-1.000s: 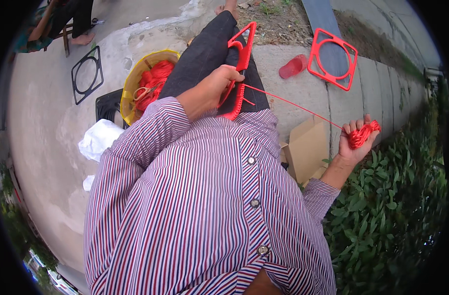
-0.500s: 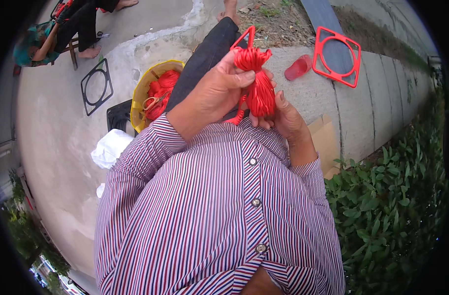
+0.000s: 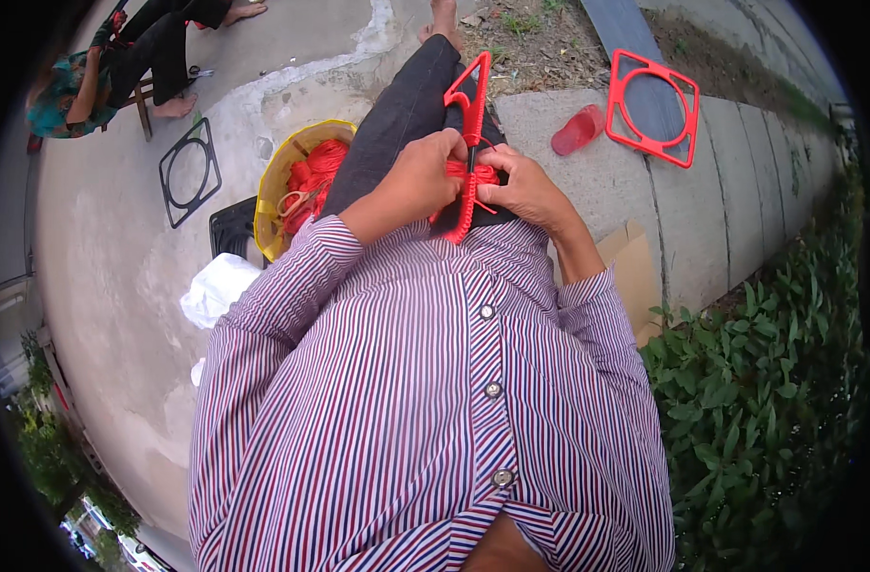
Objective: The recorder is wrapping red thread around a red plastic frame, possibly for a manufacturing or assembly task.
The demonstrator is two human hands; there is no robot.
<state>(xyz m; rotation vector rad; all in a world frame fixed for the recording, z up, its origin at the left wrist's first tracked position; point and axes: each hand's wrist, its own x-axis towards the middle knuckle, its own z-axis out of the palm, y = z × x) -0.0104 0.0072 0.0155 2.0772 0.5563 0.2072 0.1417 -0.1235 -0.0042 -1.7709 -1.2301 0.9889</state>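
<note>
Winding step underway. Left hand [image 3: 418,181] and right hand [image 3: 522,186] close their fingers on red cord [image 3: 475,175] around red frame [image 3: 468,143], on lap. Yellow basket [image 3: 275,186] at nine o'clock. Next wrap needs steady tension.

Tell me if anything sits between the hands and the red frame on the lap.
Nothing visible does. The left hand and right hand both rest against the red frame on the lap, with red cord bunched between them at the frame. The yellow basket sits apart, to the left.
</note>
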